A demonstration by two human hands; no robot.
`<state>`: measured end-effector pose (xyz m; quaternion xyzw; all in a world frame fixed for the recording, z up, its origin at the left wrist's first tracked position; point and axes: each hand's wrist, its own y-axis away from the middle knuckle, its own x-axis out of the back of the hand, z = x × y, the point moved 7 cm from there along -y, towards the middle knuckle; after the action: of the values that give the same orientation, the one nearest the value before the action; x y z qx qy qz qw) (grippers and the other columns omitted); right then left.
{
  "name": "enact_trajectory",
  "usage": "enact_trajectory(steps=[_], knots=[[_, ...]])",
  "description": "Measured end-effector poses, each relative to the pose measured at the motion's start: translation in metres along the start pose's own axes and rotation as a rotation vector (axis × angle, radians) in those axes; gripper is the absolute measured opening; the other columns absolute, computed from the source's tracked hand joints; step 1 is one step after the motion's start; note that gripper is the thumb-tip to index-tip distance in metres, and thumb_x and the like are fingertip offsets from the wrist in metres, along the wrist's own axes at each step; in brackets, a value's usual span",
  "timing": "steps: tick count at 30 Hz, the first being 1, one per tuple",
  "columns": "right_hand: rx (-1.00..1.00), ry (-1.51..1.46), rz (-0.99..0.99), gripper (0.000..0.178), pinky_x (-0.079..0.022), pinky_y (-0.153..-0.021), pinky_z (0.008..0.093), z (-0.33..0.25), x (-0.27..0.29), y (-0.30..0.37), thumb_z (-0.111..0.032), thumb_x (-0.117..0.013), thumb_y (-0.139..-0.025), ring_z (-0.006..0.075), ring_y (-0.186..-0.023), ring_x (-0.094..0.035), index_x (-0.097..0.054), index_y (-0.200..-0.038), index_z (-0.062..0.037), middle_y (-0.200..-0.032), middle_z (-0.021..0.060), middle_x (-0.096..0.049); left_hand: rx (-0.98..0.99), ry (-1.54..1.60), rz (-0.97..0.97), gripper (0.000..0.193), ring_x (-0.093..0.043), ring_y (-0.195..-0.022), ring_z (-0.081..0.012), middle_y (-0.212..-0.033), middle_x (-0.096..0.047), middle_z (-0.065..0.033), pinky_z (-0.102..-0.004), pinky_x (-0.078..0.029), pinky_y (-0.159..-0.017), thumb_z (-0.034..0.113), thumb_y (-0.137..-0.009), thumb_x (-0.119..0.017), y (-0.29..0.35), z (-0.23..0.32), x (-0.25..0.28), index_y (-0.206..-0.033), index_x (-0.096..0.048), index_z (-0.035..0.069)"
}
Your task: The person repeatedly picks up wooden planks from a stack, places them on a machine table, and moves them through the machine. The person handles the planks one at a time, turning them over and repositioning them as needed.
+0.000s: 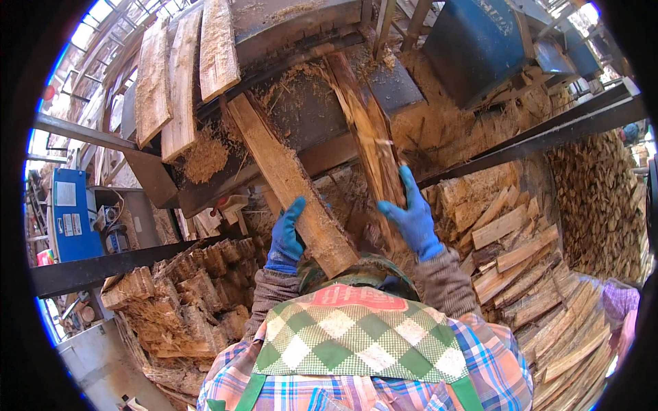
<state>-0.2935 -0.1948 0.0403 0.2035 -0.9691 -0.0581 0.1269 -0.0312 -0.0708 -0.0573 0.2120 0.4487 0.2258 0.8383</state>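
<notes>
Narrow gap between the two slanted rough wooden slabs (291, 181) (370, 137); stacked split firewood (548, 294) and black steel beam (541, 133) crowd the right.

woodpiles (185, 301) left, stacked firewood (548, 301) right
</notes>
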Motion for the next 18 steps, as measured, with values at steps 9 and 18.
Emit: enact_trajectory(steps=[9,18], knots=[[0.493,-0.153,-0.073,0.090,-0.044,-0.114,0.0353,-0.104,-0.082,-0.122,-0.021,-0.077,-0.095,0.0265,-0.143,-0.047,-0.022,-0.162,0.0043,-0.162,0.0225,-0.039,0.053,-0.011,0.039,0.045,-0.070,-0.109,-0.0324,-0.119,-0.070,-0.0149,-0.0487,-0.061,-0.092,0.026,-0.099,-0.072,0.018,0.010,-0.005,-0.135,-0.059,0.002],[0.265,-0.407,0.109,0.052,-0.058,-0.084,0.0346,-0.267,-0.098,-0.345,-0.048,-0.057,-0.103,0.0217,-0.106,-0.067,-0.060,-0.132,-0.0049,-0.124,0.0082,-0.064,0.038,-0.040,0.057,0.049,-0.069,-0.111,-0.0284,-0.122,-0.069,-0.0117,-0.0441,-0.060,-0.094,0.021,-0.095,-0.077,0.005,0.002,0.015,-0.136,-0.058,0.001]])
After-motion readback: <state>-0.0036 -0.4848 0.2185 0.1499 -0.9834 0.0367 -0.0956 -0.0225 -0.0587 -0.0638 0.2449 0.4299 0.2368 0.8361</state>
